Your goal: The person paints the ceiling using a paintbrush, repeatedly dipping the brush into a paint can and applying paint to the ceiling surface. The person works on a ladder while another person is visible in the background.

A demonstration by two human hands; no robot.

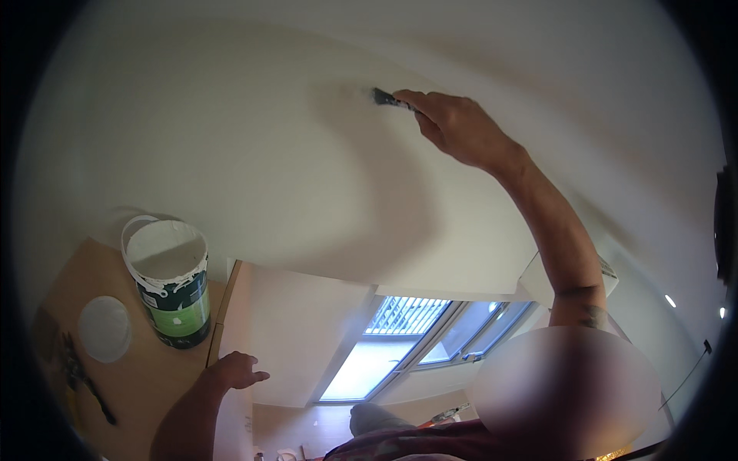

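Note:
My right hand [461, 127] is raised high and closed around the handle of a paintbrush [383, 97]. The dark bristles, tipped with white, point left and meet the pale wall [254, 146] or lie very close to it. Low on the left, my left hand [237, 370] is held beside the edge of a brown wooden surface [154, 376]. Its fingers are apart, and no object shows in them. A paint bucket [183, 313] with a green and dark label stands on that surface, its white handle raised and white paint smeared around the rim.
A round white lid [105, 329] lies left of the bucket, near dark tools with a yellow part [77, 369]. Below are a bright window [384, 338] and a white box-shaped unit [542, 280] on the wall. A blurred patch hides the lower right.

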